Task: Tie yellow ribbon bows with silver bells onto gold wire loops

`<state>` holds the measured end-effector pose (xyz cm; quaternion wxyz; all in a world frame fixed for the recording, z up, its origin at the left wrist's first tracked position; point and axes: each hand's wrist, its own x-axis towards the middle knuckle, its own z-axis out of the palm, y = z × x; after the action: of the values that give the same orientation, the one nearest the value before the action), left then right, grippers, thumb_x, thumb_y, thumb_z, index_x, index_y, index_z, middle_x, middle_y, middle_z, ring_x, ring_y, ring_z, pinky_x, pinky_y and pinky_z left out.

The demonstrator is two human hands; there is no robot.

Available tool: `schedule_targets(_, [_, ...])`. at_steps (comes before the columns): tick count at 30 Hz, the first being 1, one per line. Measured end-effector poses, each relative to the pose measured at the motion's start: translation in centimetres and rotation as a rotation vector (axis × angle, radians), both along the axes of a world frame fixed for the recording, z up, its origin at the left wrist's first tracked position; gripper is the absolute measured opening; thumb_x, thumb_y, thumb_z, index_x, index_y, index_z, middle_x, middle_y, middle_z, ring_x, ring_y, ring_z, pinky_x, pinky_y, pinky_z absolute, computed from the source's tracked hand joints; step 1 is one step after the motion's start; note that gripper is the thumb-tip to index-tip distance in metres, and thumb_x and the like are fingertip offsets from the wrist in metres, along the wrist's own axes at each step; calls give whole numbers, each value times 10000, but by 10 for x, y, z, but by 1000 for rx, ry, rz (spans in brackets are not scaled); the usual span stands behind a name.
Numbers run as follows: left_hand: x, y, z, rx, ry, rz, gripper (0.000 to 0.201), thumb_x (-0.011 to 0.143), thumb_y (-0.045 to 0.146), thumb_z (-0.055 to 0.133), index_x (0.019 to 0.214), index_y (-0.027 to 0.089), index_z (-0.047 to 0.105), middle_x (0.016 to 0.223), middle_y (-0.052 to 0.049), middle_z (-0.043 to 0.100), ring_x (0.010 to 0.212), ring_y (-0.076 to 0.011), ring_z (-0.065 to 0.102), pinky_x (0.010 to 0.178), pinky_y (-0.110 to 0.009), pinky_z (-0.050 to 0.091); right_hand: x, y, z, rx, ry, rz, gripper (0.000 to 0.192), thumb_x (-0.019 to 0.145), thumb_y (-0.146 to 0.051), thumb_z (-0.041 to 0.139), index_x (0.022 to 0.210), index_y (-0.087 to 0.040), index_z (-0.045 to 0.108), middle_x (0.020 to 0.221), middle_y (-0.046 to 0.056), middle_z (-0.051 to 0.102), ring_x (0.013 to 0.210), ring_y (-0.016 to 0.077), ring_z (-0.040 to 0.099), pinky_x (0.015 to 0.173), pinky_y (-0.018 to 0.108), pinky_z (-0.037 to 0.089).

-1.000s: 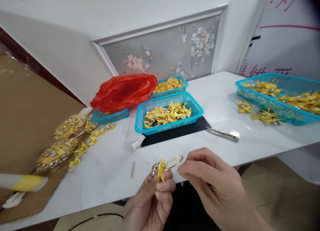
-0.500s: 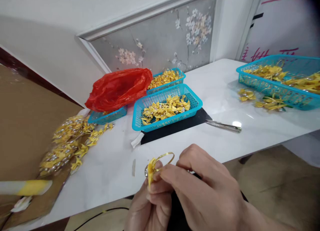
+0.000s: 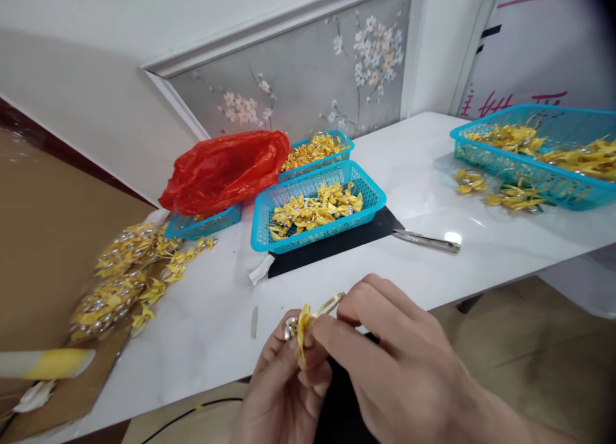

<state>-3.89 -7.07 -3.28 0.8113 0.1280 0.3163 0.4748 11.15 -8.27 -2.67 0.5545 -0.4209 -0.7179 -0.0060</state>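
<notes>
My left hand (image 3: 289,386) pinches a yellow ribbon flower (image 3: 303,335) near the table's (image 3: 206,328) front edge; my right hand (image 3: 399,367) curls at its gold wire loop (image 3: 330,305), its grip unclear. I expect it light, soft, bendable, its silver bead (image 3: 289,328) slippery; I'd pinch the loop's base.

Glare dots the tabletop (image 3: 206,309); the upper-right corner is black.

Wire loop (image 3: 329,302) partly hidden by right hand (image 3: 399,354); far-right blue basket (image 3: 558,186) cut off at edge.
</notes>
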Motion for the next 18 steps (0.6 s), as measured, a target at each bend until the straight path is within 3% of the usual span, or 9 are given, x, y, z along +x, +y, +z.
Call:
schedule_targets(4, [8,-5,10,25,168,52,187,636,76,901,764,128,775,605,-8,693,499,-53,600,505,-120,543,4,-2,-4,-131,92,97,327,926,-60,462,702,-118,693,662,65,544,609,152,502,516,256,431])
schedule_targets(8, [14,-9,16,18,232,80,246,578,70,926,760,128,772,625,-5,691,523,-58,603,520,-115,534,8,-4,-11,-255,234,214,262,922,-35,480,860,-137,714,720,42,541,632,117,543,536,197,471])
schedule_targets(12, [14,-9,16,108,246,10,145,688,179,882,770,136,770,628,-8,683,545,-68,592,548,-129,534,13,-6,-19,-377,309,267,253,942,-60,495,951,-196,708,761,19,540,662,106,570,574,202,486])
schedule_targets(16, [14,-10,12,198,282,-20,229,775,345,814,843,133,761,672,-33,694,601,-109,616,589,-169,548,15,-6,-25,-420,308,261,252,953,-84,504,979,-238,702,772,3,542,674,95,583,573,194,471])
schedule_targets(18, [15,-10,12,223,327,-16,217,767,342,822,854,154,759,673,-28,699,603,-108,616,599,-166,538,16,-6,-27,-421,293,258,255,957,-92,501,973,-250,701,771,-3,541,672,91,582,574,190,467])
